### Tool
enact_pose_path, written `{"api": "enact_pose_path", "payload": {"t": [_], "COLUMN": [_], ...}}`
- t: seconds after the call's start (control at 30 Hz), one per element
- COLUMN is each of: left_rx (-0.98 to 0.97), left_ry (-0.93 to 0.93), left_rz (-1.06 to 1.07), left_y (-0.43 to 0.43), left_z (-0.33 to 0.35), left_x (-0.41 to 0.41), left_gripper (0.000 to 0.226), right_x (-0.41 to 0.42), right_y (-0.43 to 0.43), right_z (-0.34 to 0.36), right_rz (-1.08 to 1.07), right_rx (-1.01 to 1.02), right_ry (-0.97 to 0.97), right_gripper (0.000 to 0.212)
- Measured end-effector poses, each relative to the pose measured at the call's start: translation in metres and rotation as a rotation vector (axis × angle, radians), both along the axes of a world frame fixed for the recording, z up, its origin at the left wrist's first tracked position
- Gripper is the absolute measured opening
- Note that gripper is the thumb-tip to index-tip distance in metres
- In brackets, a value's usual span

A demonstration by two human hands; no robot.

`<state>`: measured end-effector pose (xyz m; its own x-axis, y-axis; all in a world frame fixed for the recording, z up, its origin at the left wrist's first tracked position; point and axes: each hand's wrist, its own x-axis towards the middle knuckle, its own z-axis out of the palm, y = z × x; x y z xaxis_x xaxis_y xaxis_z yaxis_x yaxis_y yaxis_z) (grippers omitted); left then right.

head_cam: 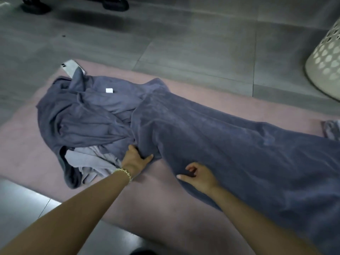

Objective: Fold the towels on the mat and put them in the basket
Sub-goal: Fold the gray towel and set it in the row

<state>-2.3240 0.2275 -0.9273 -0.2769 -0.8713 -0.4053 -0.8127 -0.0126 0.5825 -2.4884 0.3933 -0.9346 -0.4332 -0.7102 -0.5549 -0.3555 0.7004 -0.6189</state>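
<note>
A: Position of the long towel (220, 137)?

B: It was stretched over the pink mat (156, 208), from centre to near right. The crumpled towels (88, 115) were heaped at its left end. The basket (327, 57) stood far right on the floor, off the mat.

A: Hands?

B: The left hand (135, 157) gripped a fold at the near edge, fingers curled into cloth, thumb spread. The right hand (198, 174) lay just right of it on that edge, fingers loosely bent; grip undetermined.
</note>
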Motion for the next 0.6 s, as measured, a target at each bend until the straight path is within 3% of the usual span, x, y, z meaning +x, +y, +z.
{"api": "enact_pose_path", "payload": {"t": [0.1, 0.2, 0.27, 0.4, 0.47, 0.6], "left_rx": [-0.036, 0.048, 0.120, 0.296, 0.385, 0.496], "left_ry": [-0.011, 0.191, 0.326, 0.533, 0.453, 0.135], "left_rz": [-0.036, 0.028, 0.072, 0.165, 0.061, -0.163], "left_y": [0.008, 0.010, 0.003, -0.030, -0.043, -0.043], "left_z": [-0.002, -0.004, 0.001, 0.031, 0.043, 0.043], "left_x": [0.001, 0.002, 0.006, 0.031, 0.053, 0.093], "left_gripper": [0.040, 0.022, 0.013, 0.010, 0.006, 0.012], "right_x": [0.024, 0.027, 0.018, 0.005, 0.008, 0.023], "right_y": [-0.005, -0.009, -0.010, -0.010, -0.007, 0.004], "right_z": [-0.006, -0.015, -0.018, 0.009, 0.013, 0.001], "right_rz": [0.065, -0.018, -0.111, -0.126, -0.045, 0.210], "right_rx": [0.039, 0.015, -0.086, -0.245, -0.218, 0.097], "right_ry": [0.263, 0.343, 0.196, -0.224, -0.297, -0.351], "right_gripper": [0.056, 0.034, 0.026, 0.034, 0.038, 0.019]}}
